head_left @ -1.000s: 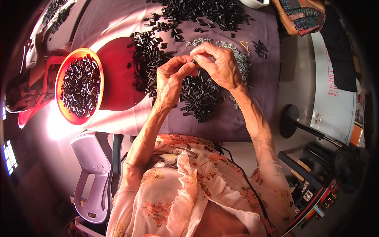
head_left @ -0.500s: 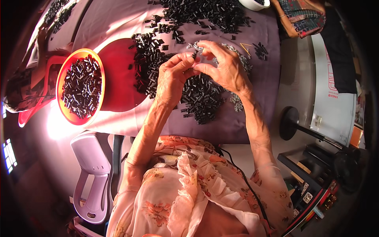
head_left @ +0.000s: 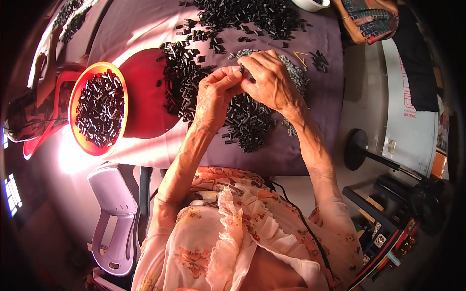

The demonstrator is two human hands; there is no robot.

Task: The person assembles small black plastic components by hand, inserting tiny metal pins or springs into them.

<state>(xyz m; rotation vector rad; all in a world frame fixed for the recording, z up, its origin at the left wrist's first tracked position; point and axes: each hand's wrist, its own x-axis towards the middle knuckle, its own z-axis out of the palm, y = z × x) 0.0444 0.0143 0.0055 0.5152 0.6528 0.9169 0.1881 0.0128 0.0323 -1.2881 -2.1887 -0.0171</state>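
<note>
Both hands meet over the cloth-covered table, fingertips close together. My left hand (head_left: 216,94) pinches a small black plastic part (head_left: 241,69) between thumb and fingers. My right hand (head_left: 272,82) closes in on the same part from the other side, thumb and fingers bent around it; whether it holds a separate piece is hidden. Just below the hands lies a pile of small black parts (head_left: 250,121). Partly under the right hand, a heap of small grey pieces (head_left: 296,75) spreads out. More black parts (head_left: 179,77) lie left of the left hand.
An orange-rimmed bowl (head_left: 125,97) full of black parts stands at the left, beside a red round surface (head_left: 145,97). A big black pile (head_left: 252,17) lies at the far side, near a white bowl (head_left: 310,5). Another person's arm (head_left: 352,24) is at upper right. A lilac chair (head_left: 114,208) stands lower left.
My right hand has turned and its fingers have closed in nearer to the left fingertips. The left hand has barely moved.
</note>
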